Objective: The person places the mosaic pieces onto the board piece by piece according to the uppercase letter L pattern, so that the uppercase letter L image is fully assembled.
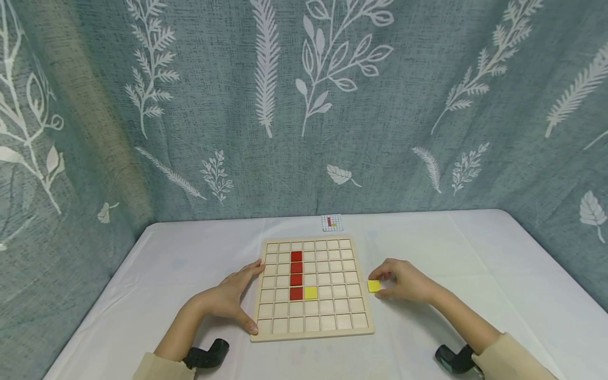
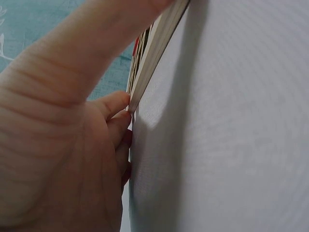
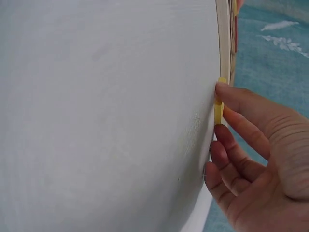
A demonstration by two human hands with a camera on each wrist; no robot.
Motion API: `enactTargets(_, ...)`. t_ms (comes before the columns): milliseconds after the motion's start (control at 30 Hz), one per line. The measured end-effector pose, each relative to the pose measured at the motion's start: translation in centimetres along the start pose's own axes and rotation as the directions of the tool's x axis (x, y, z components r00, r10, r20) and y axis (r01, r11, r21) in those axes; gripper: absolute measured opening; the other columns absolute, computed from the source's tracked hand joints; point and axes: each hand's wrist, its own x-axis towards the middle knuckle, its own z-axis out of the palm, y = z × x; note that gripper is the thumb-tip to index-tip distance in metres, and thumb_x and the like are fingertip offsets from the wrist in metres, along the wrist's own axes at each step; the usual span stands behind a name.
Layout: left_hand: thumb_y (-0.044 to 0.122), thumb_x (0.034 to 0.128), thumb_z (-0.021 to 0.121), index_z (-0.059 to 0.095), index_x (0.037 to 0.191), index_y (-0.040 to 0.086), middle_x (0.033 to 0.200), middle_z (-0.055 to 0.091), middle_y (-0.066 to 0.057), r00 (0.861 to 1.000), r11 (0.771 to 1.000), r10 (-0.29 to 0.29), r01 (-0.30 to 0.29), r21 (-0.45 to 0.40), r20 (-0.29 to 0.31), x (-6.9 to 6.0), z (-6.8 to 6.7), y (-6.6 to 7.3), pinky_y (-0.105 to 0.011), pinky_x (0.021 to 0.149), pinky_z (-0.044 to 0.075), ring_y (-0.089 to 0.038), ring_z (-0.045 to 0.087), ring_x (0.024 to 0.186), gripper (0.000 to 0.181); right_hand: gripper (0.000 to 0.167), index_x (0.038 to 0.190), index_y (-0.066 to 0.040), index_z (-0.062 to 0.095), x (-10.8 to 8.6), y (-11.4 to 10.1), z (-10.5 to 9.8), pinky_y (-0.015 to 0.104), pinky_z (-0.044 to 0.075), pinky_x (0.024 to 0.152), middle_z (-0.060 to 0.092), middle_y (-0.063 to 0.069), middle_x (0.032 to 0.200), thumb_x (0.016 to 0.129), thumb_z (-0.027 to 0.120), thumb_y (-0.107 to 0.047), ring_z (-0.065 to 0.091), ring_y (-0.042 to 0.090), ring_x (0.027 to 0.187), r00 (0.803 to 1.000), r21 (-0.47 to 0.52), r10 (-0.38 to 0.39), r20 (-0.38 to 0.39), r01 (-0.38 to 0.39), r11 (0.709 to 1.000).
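Observation:
A pale wooden grid board (image 1: 313, 335) lies flat on the table. Several red tiles (image 1: 296, 267) form one column in its squares, and a yellow tile (image 1: 311, 293) sits right of the lowest red one. My left hand (image 1: 227, 296) rests against the board's left edge, thumb at the near corner and fingers farther up, spread apart. Just off the board's right edge, my right hand (image 1: 405, 282) pinches a second yellow tile (image 1: 373, 286) between thumb and forefinger. In the right wrist view this yellow tile (image 3: 218, 113) is seen edge-on, low over the cloth.
Behind the board lies a small printed card (image 1: 332, 222) with a grid and red and yellow squares. White cloth (image 1: 475, 253) covers the table. A blue-green curtain (image 1: 214, 105) with leaf patterns hangs behind and at both sides.

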Motion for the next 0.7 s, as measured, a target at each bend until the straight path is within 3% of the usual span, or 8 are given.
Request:
enactTargets(333,0.037,0.0473,0.090,0.019,0.144,0.000,0.152,0.008,-0.023,1.000,1.000,0.004,-0.004,0.003,-0.001,0.1,0.1,-0.3,-0.066,0.105,0.007,-0.045,0.008,0.138,0.126,0.023,0.095,-0.010,0.068,0.0,0.1,0.0,0.021,0.042,0.063,0.060,-0.007,0.088,0.074,0.077,-0.017,0.049,0.008,0.078,1.000,0.013,0.001,0.017,-0.002,1.000)
enactTargets(700,0.038,0.0458,0.090,0.019,0.145,0.001,0.153,0.008,-0.022,1.000,1.000,-0.012,0.012,-0.004,-0.005,0.1,0.1,-0.4,-0.066,0.105,0.008,-0.045,0.008,0.138,0.127,0.021,0.091,-0.012,0.068,-0.1,-0.4,-1.2,0.021,0.045,0.059,0.061,-0.008,0.080,0.072,0.076,-0.016,0.050,0.004,0.068,0.993,0.073,-0.035,0.110,0.027,0.997)
